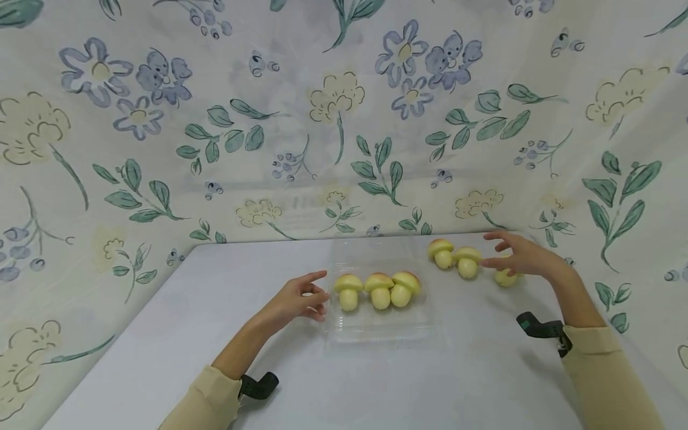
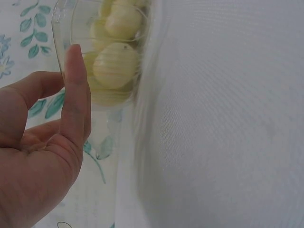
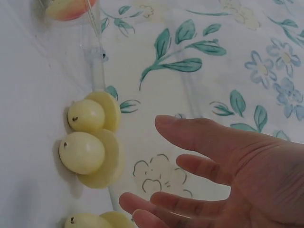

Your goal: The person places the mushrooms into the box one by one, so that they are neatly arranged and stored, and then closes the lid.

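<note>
Three pale yellow mushroom-shaped pieces (image 1: 380,291) with reddish cap tops stand in a row inside a clear plastic container (image 1: 378,331). At the container's left side is the left hand (image 1: 301,300); in the left wrist view its loosely extended fingers (image 2: 75,90) lie right at the clear wall. The right hand (image 1: 518,255) hovers with spread fingers and nothing between them, above loose mushroom-shaped pieces on the right. Two of these pieces (image 3: 81,153) stand side by side. A third piece (image 1: 505,277) is partly hidden under the right hand.
The white table (image 1: 226,269) ends at the back against a floral-patterned cloth (image 1: 301,149). The container's clear lid (image 1: 371,248) stretches behind its tray. Each wrist wears a black camera mount (image 1: 259,386).
</note>
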Available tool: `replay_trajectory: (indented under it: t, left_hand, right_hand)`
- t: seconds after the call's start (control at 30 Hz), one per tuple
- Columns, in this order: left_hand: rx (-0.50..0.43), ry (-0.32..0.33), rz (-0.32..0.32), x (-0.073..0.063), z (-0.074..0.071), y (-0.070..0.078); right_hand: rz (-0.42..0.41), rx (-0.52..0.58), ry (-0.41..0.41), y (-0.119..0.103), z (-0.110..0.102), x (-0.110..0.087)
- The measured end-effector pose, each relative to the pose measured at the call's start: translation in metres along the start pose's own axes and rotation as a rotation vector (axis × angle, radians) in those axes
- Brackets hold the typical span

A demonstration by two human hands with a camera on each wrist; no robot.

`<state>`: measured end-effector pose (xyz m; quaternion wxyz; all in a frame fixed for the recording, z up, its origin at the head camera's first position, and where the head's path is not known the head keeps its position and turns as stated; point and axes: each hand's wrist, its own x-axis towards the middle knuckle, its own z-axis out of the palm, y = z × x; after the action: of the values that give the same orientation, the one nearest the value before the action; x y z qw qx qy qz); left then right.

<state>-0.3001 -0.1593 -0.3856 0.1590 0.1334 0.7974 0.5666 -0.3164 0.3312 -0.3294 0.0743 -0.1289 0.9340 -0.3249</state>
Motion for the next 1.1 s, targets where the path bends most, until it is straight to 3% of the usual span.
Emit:
replay_trajectory:
  t: [0.17,0.7,0.9,1.1]
  left_hand:
    - [-0.004,-0.007,0.011,0.002,0.0,0.0]
    - [-0.005,0.007,0.001,0.002,0.0,0.0]
    - [-0.001,-0.001,0.009,0.001,-0.001,0.001]
    - [0.007,0.002,0.002,0.0,0.0,0.001]
  right_hand:
    - [0.043,-0.037,0.004,0.007,-0.007,-0.004]
    - [0.144,-0.012,-0.013,0.02,-0.01,-0.005]
    - [0.198,-0.063,-0.012,0.025,-0.006,-0.001]
    - [0.196,-0.066,-0.041,0.033,0.001,0.002]
